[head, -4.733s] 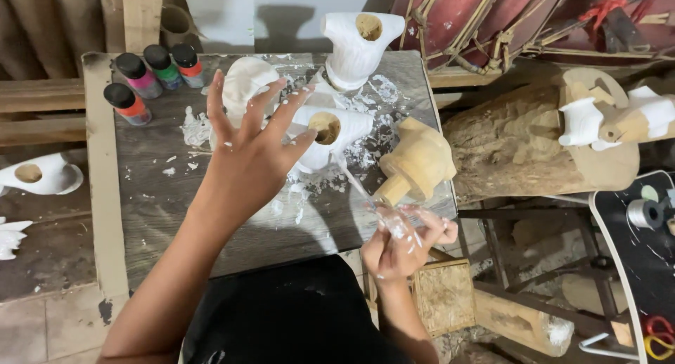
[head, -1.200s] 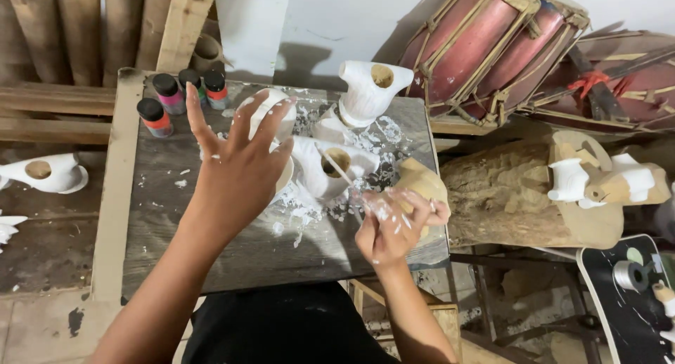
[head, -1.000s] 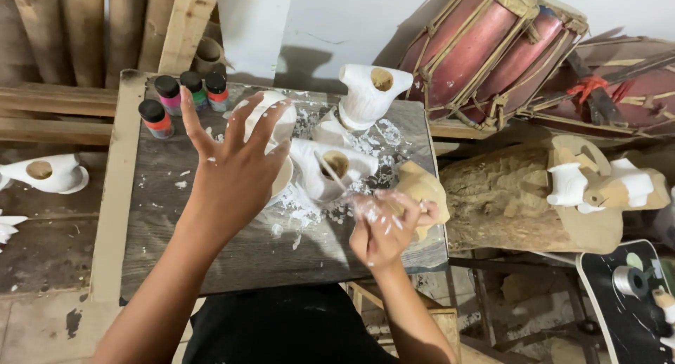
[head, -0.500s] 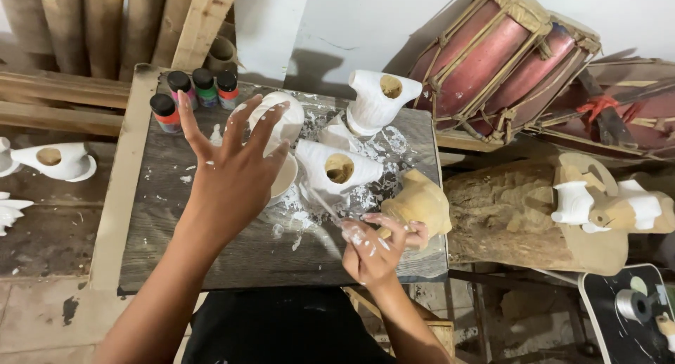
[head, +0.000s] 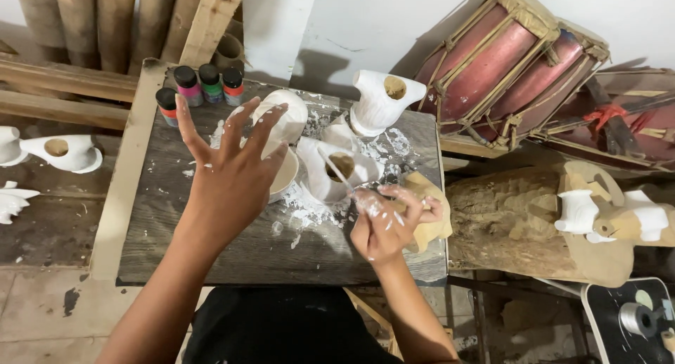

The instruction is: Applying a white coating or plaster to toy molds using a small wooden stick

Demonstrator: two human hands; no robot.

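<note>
My left hand point(head: 228, 178) hovers flat above the wooden table point(head: 162, 230), fingers spread wide and tips smeared with white paint. It holds nothing and partly covers a shallow bowl of white paint point(head: 287, 176). My right hand point(head: 385, 222) is closed on a thin brush point(head: 337, 171) whose tip reaches the hollow of a white-painted carved piece point(head: 320, 181). An unpainted wooden carving point(head: 432, 220) lies just under and to the right of that hand. A second white carved piece point(head: 383, 100) stands upright at the back, and a rounded white piece point(head: 290, 112) lies beyond my left fingers.
Several small paint bottles point(head: 200, 83) stand at the table's back left. White paint flakes litter the table's middle. Red drums point(head: 506, 62) lean at the right, above a carved log point(head: 520, 223). White carved pieces point(head: 60, 150) rest on planks to the left.
My right hand has moved left and nearer the white carved piece, bringing the brush tip to its hollow. My left hand stays spread above the bowl. The view has shifted slightly.
</note>
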